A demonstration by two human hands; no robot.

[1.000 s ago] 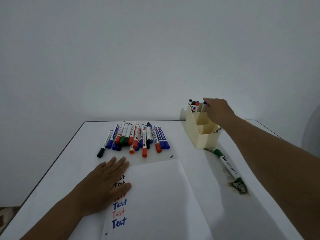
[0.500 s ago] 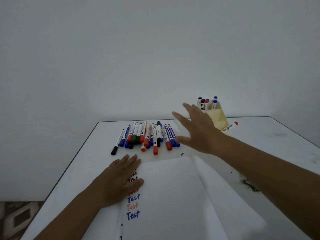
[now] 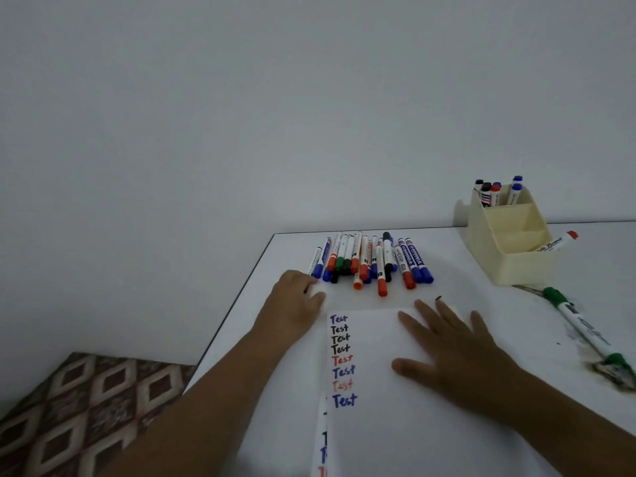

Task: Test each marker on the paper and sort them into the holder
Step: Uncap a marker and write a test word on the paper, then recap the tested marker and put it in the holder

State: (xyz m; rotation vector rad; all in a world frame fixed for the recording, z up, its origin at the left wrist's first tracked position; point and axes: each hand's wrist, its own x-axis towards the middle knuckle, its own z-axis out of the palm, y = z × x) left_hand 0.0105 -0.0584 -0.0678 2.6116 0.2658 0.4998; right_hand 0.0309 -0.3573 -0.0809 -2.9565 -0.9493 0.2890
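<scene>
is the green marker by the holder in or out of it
Out. The green marker lies flat on the table, in front of the holder.

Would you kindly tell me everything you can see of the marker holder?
The holder is a cream box, plastic by its look, with stepped compartments that rise toward the wall. It stands upright on the white table, at the far right. The tall rear compartments hold five capped markers upright: two black, one red, two blue. A red-capped marker leans out of a lower compartment on the right. Neither hand touches it.
</scene>
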